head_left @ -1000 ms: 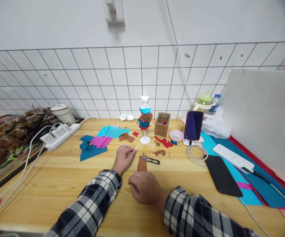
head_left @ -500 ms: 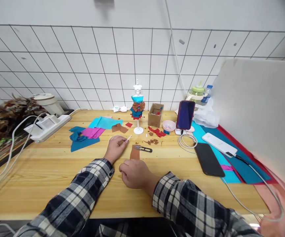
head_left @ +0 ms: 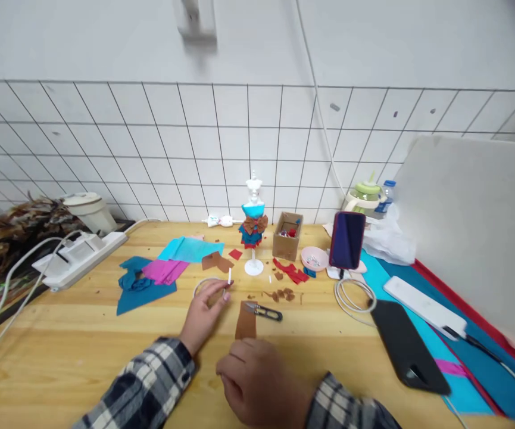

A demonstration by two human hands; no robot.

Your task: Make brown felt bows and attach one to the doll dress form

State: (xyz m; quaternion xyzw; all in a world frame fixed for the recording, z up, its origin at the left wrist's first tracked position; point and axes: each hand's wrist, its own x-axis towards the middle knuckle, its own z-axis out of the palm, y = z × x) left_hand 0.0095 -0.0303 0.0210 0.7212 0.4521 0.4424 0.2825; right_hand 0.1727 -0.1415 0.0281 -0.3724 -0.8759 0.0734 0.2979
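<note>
My left hand (head_left: 206,313) rests above the table with thumb and fingertips pinching a short, thin white stick (head_left: 229,276), which points up. Closed in a loose fist and a little blurred, my right hand (head_left: 259,381) is at the near side; its fingertips are hidden, so anything inside cannot be made out. Just beyond it lies a brown fabric strip (head_left: 244,328). Black thread snips (head_left: 267,313) lie with their blades over that strip. Farther back stands a small white dress form (head_left: 254,265) wearing a blue and red doll dress (head_left: 251,232) with a brown bow (head_left: 256,224).
Blue, turquoise and magenta cloth (head_left: 165,271) lies left. Brown scraps (head_left: 284,294), red scraps (head_left: 290,271), a cardboard box (head_left: 285,245) and a pink bowl (head_left: 315,268) are right of the dress form. A propped phone (head_left: 347,240), cable, power bank (head_left: 422,305) and black phone (head_left: 409,345) stand farther right.
The whole view has tilted upward, so the table sits lower. The white stick has turned from slanted to nearly upright in my left hand. My right hand appears closer and blurred.
</note>
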